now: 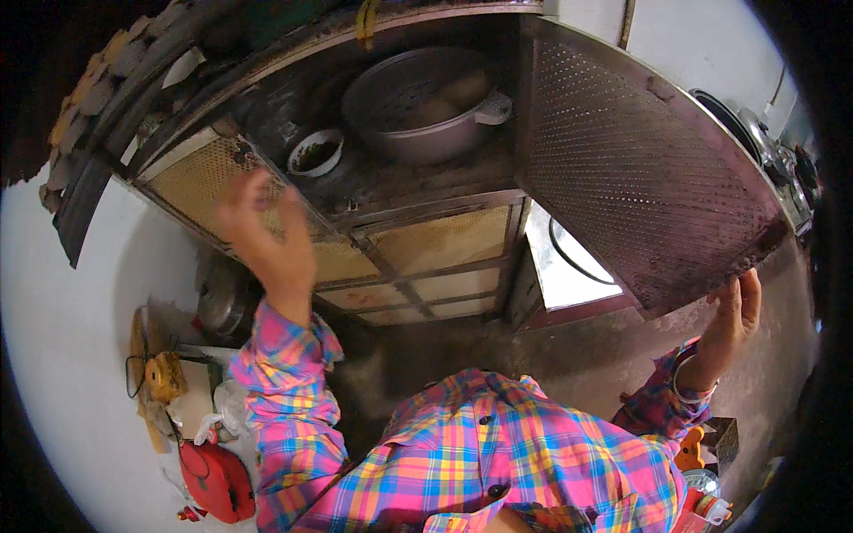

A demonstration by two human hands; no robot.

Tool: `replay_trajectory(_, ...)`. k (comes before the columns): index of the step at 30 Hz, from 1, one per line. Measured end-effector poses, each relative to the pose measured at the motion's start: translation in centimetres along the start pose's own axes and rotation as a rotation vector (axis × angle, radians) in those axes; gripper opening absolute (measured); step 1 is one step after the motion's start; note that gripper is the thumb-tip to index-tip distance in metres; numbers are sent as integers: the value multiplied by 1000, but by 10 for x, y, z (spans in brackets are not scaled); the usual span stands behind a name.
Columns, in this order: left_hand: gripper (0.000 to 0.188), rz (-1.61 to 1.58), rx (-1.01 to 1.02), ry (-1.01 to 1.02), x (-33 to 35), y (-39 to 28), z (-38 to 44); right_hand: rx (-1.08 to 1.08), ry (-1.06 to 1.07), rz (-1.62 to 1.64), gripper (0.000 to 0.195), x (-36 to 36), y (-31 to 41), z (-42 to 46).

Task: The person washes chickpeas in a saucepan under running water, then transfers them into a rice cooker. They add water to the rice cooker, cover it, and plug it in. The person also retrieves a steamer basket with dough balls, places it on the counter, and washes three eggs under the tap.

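Observation:
An old cupboard stands before me, its right perforated door [646, 160] swung out and its left mesh door [193, 173] across the left side. My right hand [736, 306] grips the lower outer corner of the right door. In front of the left door my left hand [270, 226] is raised and blurred, fingers apart, with nothing seen in it. On the cupboard shelf [400, 186] sit a small white bowl [316, 153] with dark green contents and, to its right, a large round lidded pot [426, 106] with a side handle.
At lower left, a red bag [216, 480], plastic bags [230, 406] and a dark metal pot [223, 306] are near the white wall. Metal cookware [766, 143] stands beyond the right door. A box [723, 440] and a clear bottle [703, 483] lie at lower right.

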State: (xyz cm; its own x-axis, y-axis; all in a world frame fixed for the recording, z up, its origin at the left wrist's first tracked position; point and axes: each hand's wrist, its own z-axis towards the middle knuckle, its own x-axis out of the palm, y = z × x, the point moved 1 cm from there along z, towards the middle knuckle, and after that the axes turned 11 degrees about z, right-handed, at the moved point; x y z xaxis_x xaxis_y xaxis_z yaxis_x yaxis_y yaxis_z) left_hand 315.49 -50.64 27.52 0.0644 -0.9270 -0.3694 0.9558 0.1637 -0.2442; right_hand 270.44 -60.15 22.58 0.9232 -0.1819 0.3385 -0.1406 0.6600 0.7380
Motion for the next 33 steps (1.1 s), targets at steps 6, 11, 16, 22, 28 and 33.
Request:
replay_trajectory(6,63,-472,-786,742,94,-21,-12,29,117,-72,21,6,4,0)
replay_trajectory(11,85,-315,-956,971,166,0,-5,31,108,-39,17,10,5,-4)
replay_trajectory(16,74,-437,-1108,1031,199,14,5,39,112,-35,14,17,13,-6)
replay_trajectory(22,43,-705,-1157,880,223,39,11,33,56,-25,12,21,14,-8)
replay_trajectory(28,28,-674,-1177,809,169,58,26,11,-1,-69,11,26,18,-9)
replay_trajectory(33,28,-536,-1142,894,114,44,34,-36,1,-111,12,26,15,-7)
